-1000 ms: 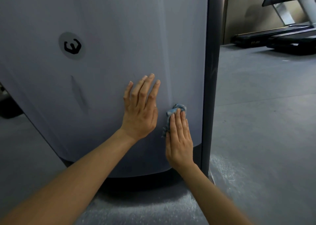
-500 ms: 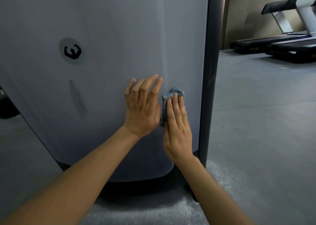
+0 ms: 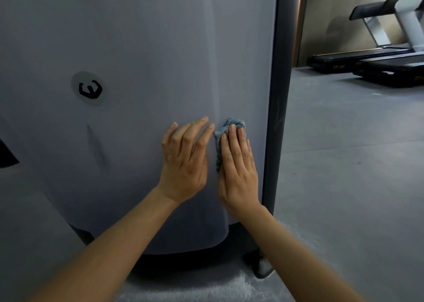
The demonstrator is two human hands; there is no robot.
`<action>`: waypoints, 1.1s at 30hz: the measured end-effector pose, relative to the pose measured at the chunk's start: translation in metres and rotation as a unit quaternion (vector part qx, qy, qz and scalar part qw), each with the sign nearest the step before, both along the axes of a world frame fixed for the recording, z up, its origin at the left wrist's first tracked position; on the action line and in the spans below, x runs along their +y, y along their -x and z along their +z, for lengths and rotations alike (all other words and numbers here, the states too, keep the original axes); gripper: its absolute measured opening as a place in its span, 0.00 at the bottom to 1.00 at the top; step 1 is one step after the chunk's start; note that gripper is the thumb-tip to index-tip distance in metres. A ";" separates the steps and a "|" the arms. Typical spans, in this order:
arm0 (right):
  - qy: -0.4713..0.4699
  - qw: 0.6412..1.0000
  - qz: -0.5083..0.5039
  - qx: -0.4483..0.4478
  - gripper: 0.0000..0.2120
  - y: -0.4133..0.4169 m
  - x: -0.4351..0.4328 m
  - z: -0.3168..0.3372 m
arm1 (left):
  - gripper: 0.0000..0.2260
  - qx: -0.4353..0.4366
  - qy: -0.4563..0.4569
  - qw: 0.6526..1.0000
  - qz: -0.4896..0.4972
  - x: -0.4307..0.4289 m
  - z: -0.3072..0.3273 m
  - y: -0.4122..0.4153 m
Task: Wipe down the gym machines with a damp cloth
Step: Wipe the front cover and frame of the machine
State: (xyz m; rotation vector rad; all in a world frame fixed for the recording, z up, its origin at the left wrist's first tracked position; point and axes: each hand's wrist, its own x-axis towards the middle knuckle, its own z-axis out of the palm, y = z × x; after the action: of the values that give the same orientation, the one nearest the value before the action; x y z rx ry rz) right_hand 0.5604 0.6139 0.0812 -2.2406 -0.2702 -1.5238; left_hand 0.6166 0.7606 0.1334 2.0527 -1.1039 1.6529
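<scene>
Mid-wipe, the flat right hand (image 3: 238,164) pressed the cloth (image 3: 232,124) on the machine panel (image 3: 137,38) beside the spread left hand (image 3: 183,161); the next stroke probably needed fresh panel.

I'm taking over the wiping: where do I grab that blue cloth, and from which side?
Probably the bunched top end of the blue cloth, from above: it sticks out furthest past the right hand, which presses the rest flat on the grey panel. The left hand crowds its left edge.

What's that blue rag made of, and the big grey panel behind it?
The blue cloth looks like soft fabric: it bunches and wrinkles under the right hand. The grey panel seems smooth matte plastic or painted metal, evenly dull; I can't tell which.
</scene>
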 end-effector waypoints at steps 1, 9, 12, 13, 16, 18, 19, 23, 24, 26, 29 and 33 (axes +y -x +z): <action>0.007 1.000 -0.002 -0.006 0.32 -0.001 -0.003 0.007 | 0.26 0.004 0.000 1.000 0.000 0.000 0.001 0.001; 0.015 0.999 -0.025 -0.025 0.34 -0.008 -0.003 0.013 | 0.30 0.019 0.032 0.999 -0.005 -0.005 0.025 0.011; -0.015 0.999 -0.034 -0.033 0.33 -0.012 0.005 0.002 | 0.30 0.014 0.034 0.999 0.011 -0.002 0.039 0.007; -0.034 0.998 -0.035 -0.044 0.33 -0.015 0.009 0.005 | 0.30 0.012 0.037 0.999 0.015 -0.001 0.043 0.006; -0.059 0.995 -0.033 -0.068 0.31 -0.023 0.017 0.025 | 0.30 0.004 0.044 0.999 0.010 -0.005 0.052 0.003; -0.057 0.995 -0.024 -0.079 0.31 -0.025 0.016 0.042 | 0.29 0.003 0.059 0.998 0.009 -0.008 0.054 0.003; -0.052 0.995 -0.018 -0.085 0.30 -0.026 0.012 0.053 | 0.29 0.007 0.073 0.997 0.011 -0.009 0.055 0.004; -0.020 0.992 -0.013 -0.121 0.24 -0.034 0.002 0.099 | 0.28 0.006 0.089 0.996 -0.005 -0.015 0.074 0.004; -0.028 0.991 -0.020 -0.128 0.24 -0.037 0.003 0.105 | 0.27 0.003 0.089 0.996 -0.008 -0.018 0.083 0.002; -0.046 0.989 -0.040 -0.135 0.27 -0.041 0.005 0.107 | 0.26 -0.007 0.091 0.996 -0.009 -0.023 0.102 -0.001; -0.048 0.989 -0.047 -0.133 0.32 -0.038 0.011 0.099 | 0.25 -0.013 0.090 0.996 -0.007 -0.028 0.119 0.000; -0.052 0.992 -0.058 -0.098 0.34 -0.027 0.017 0.093 | 0.26 0.007 0.062 0.998 -0.013 -0.023 0.132 0.007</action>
State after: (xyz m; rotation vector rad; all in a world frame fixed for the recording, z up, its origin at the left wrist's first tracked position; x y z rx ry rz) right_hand 0.5870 0.6307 0.1740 -2.0606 -0.1162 -1.7801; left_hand 0.6096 0.7372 0.2657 1.9614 -0.9920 1.6484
